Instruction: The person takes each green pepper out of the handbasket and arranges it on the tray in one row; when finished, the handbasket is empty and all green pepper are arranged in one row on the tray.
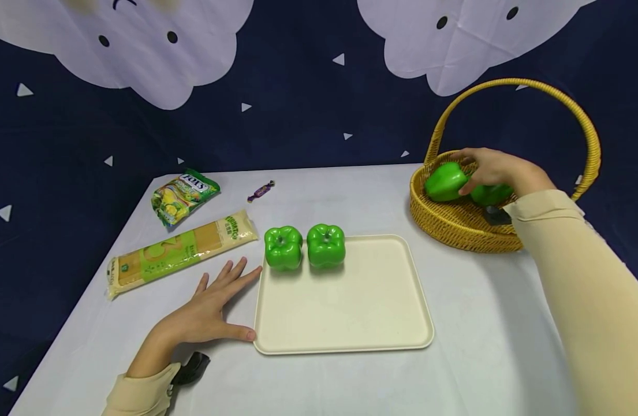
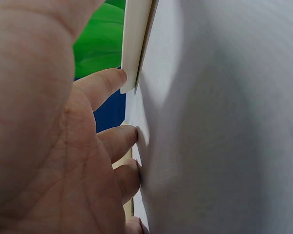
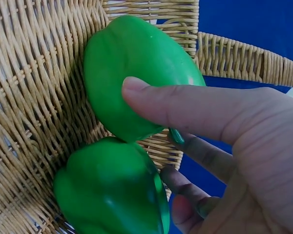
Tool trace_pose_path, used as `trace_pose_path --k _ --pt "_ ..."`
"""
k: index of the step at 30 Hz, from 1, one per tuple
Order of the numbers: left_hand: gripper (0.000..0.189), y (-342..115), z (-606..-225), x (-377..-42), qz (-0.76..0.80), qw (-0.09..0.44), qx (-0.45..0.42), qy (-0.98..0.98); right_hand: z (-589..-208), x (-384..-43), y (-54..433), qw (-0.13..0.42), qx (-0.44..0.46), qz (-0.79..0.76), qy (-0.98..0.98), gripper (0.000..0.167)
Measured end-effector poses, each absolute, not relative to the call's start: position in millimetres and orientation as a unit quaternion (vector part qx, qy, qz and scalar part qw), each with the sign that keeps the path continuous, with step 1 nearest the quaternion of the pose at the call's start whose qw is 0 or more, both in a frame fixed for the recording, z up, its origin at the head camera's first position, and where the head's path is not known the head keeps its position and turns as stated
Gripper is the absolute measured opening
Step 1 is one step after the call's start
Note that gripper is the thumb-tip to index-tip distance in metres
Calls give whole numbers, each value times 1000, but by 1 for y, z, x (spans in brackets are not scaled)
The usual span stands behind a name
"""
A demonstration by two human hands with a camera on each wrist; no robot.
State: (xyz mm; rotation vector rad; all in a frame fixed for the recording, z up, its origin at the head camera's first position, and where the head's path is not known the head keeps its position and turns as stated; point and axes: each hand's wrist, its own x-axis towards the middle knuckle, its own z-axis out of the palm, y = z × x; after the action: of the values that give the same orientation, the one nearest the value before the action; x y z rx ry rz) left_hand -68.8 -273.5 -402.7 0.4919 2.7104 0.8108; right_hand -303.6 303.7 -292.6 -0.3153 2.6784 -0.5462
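Inside the wicker basket [image 1: 443, 231], my right hand [image 1: 497, 170] grips a green bell pepper [image 1: 446, 182], thumb on its near side and fingers reaching over its back. The right wrist view shows that thumb across the held pepper [image 3: 136, 53], with a second bell pepper [image 3: 107, 190] against it in the basket. My left hand [image 1: 206, 315] lies with spread fingers at the left side of a cream tray [image 1: 370, 312]; its thumb and index fingertips are at the tray's rim. Two more green bell peppers [image 1: 283, 248] stand side by side in the tray's back left corner.
A long pack of noodles [image 1: 181, 251] lies left of the tray. Behind it are a green FOX'S candy bag [image 1: 185, 196] and a purple wrapped candy [image 1: 261, 191]. The basket's tall handle [image 1: 591, 133] arches above my right hand. A dark cloth hangs behind the white table.
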Motion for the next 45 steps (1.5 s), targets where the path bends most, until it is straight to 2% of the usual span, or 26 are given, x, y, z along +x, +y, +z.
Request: trace_pose_path --k 10,45 --pt "123 -273 -403 -69 278 136 169 936 -296 -307 301 176 -103 -149 968 93" --pt "123 -272 -400 -68 278 137 167 936 -296 -308 298 170 -93 -134 972 88"
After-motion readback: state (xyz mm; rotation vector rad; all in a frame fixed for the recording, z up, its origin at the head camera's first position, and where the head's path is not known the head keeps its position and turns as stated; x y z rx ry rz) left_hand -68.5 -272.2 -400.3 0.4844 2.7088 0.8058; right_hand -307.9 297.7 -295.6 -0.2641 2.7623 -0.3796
